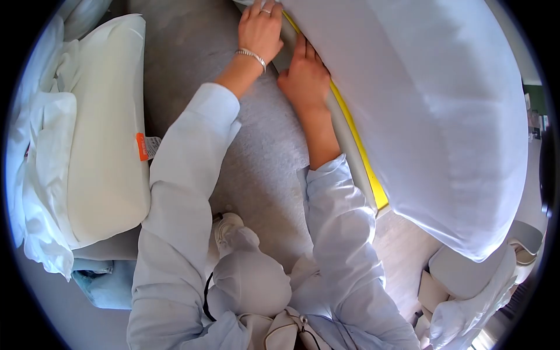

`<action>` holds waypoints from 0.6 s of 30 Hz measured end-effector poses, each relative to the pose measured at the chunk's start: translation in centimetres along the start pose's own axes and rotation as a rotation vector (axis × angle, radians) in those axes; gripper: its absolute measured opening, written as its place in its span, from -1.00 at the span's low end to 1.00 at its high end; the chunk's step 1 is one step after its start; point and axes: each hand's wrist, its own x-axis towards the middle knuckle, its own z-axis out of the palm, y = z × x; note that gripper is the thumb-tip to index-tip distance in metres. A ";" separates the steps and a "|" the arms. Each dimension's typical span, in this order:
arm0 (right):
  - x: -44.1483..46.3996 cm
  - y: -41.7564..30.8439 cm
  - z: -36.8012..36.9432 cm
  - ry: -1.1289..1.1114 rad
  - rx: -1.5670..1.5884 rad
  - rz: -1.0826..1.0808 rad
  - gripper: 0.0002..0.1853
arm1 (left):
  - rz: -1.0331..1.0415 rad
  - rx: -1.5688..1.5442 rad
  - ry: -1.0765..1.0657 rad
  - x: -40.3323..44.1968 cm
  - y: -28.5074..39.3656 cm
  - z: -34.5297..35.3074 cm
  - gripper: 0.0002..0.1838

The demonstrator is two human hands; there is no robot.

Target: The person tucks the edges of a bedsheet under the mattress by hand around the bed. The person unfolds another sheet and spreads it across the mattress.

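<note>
A mattress under a white bed sheet (420, 116) fills the upper right, with a yellow strip (356, 134) showing along its lower edge above the pale bed frame (347, 146). At the top edge of the view, my left hand (261, 32), with a ring and a bracelet, has its fingers bent over the white sheet's edge; the fingertips are partly cut off. Lower down, my right hand (306, 76) presses against the mattress side. Its fingers reach into the gap between mattress and frame, and their tips are hidden.
To my left lies a cream pillow (111, 128) with an orange tag (142, 147), beside crumpled white fabric (38, 169). A grey carpet (256, 134) covers the floor between. My shoe (226, 227) shows below. A chair (466, 271) with white fabric on it stands at lower right.
</note>
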 end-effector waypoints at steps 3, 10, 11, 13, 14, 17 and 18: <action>0.0 0.1 0.1 0.049 0.006 -0.051 -0.21 | 0.028 0.126 -0.331 1.3 -0.5 0.0 -0.38; 0.0 -0.2 0.2 0.110 -0.115 -0.052 -0.22 | -0.079 0.210 -0.261 2.8 -0.6 7.1 -0.48; 0.1 -0.3 0.3 0.104 -0.174 -0.025 -0.22 | -0.067 0.324 -0.301 3.6 -0.3 7.7 -0.50; -0.4 0.0 0.4 0.077 -0.179 -0.046 -0.22 | -0.061 0.439 -0.374 2.0 0.1 7.1 -0.53; -0.2 -0.1 0.3 0.085 -0.179 -0.057 -0.23 | -0.081 0.353 -0.263 1.5 0.0 6.5 -0.56; -0.2 -0.3 -0.1 0.080 -0.167 -0.055 -0.21 | -0.080 0.276 -0.159 2.0 0.0 4.3 -0.57; 0.0 -0.2 -0.3 0.092 -0.178 -0.056 -0.21 | -0.071 0.287 -0.197 1.8 -0.1 4.2 -0.56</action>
